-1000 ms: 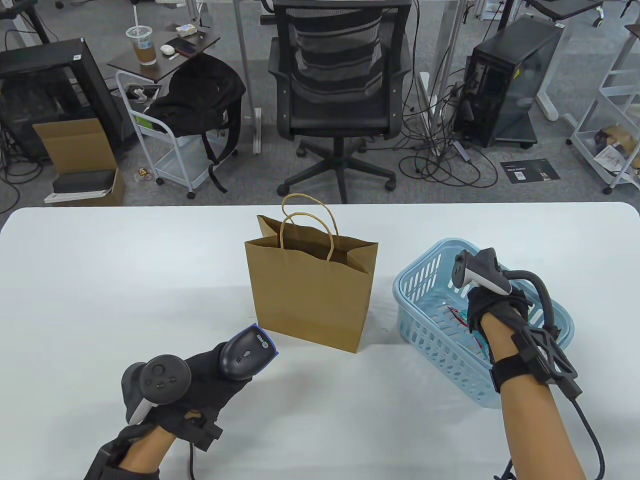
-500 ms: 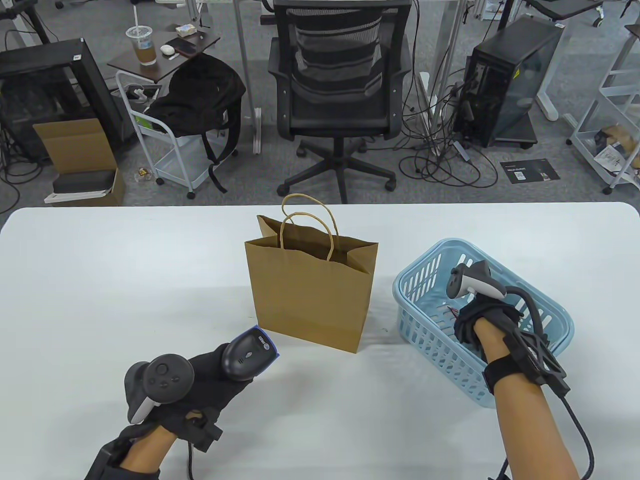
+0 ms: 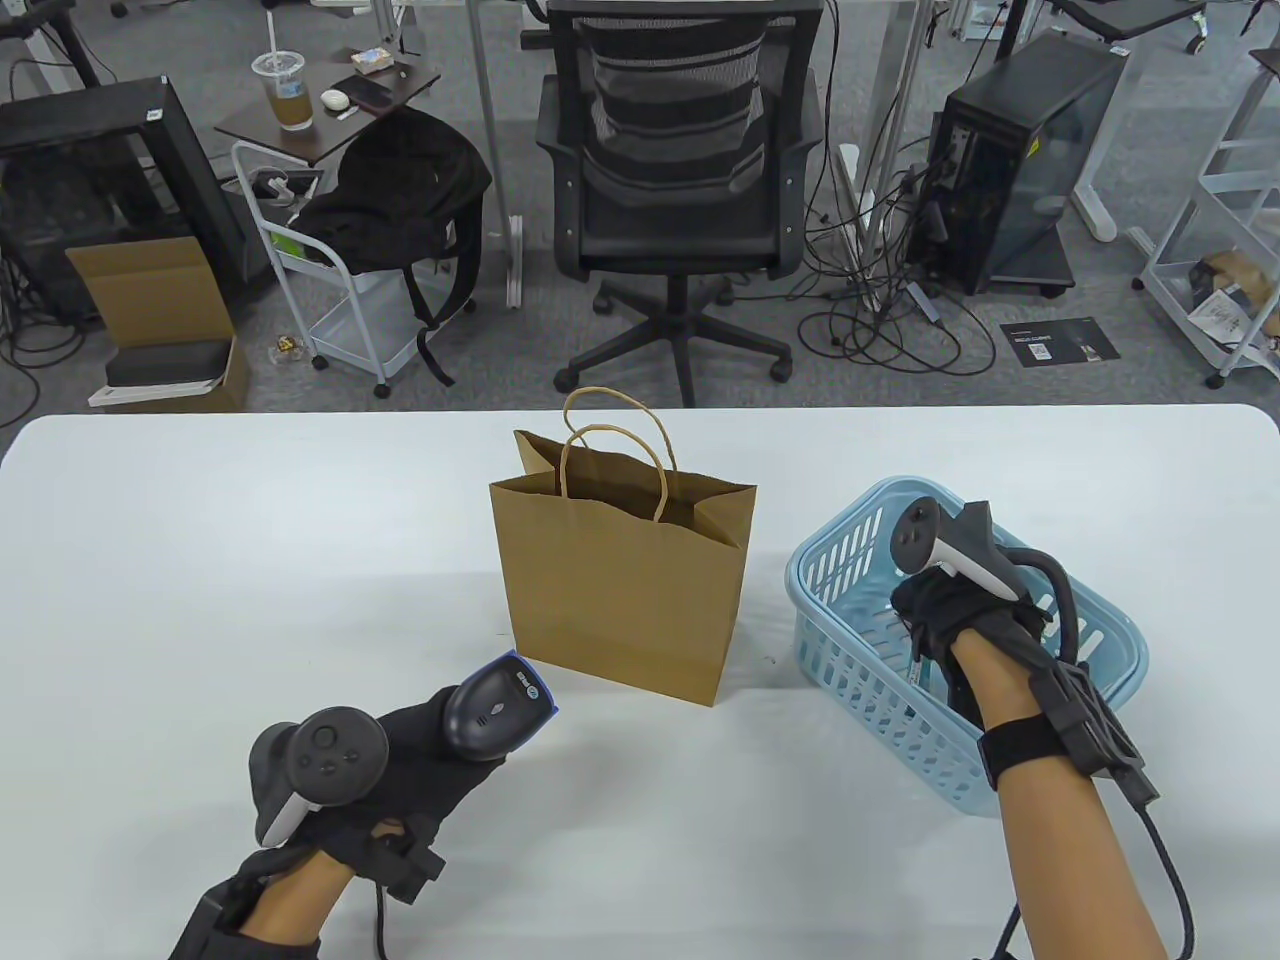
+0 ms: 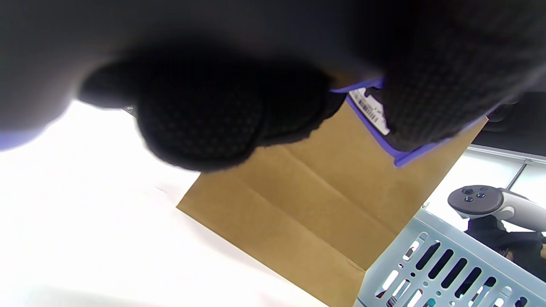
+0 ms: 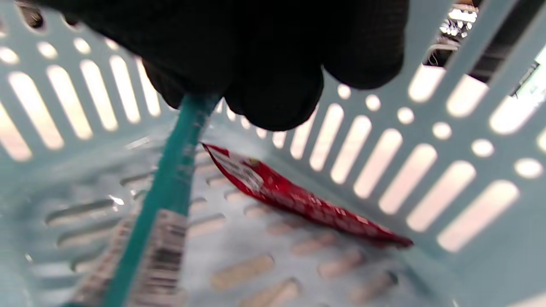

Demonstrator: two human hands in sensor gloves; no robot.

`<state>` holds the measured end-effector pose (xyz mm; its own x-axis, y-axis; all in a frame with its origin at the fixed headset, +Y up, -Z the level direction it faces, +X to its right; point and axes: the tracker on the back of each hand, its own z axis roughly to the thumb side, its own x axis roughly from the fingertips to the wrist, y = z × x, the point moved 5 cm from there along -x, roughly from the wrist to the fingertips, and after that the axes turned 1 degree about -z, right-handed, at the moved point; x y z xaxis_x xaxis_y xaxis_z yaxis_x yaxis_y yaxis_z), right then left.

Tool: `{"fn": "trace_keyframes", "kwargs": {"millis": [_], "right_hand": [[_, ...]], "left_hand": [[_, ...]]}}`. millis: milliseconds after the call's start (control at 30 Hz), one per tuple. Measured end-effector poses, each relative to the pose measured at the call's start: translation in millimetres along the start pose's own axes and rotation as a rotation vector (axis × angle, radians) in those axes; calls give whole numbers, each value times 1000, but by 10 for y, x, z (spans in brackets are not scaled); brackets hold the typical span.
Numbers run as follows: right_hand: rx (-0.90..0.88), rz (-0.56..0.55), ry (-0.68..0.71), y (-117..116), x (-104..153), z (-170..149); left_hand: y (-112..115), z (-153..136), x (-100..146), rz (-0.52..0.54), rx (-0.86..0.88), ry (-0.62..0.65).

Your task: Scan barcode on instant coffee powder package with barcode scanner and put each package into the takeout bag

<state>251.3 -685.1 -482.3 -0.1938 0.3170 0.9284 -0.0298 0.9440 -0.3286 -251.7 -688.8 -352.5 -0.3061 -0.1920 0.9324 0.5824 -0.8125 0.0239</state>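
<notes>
Presently right hand (image 3: 950, 620), inside blue basket (image 3: 830, 560), pinches teal coffee stick (image 5: 170, 179), long axis hanging down, barcode visible. Left hand (image 3: 400, 760) grips barcode scanner (image 3: 495, 705) leftward across desk; takeout bag (image 3: 620, 590) between. Red stick (image 5: 298, 200) on basket floor.

Table view bright and evenly lit, soft shadows near the paper bag (image 3: 622, 580), left wrist view overexposed on the table (image 4: 76, 221), glove dark and blurred, right wrist view motion-blurred throughout
</notes>
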Motion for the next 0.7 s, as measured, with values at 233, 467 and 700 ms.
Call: {"fn": "trace_keyframes", "kwargs": {"millis": [233,467,700], "right_hand": [[92,-251,58,303,220,198],[233,-621,67,648,553,254],[309,-794,51,817,834,235]], "left_hand": [[-5,-4,-2,3,0,0],[-10,-6,0,5,3,1],[-10,-6,0,5,3,1]]}}
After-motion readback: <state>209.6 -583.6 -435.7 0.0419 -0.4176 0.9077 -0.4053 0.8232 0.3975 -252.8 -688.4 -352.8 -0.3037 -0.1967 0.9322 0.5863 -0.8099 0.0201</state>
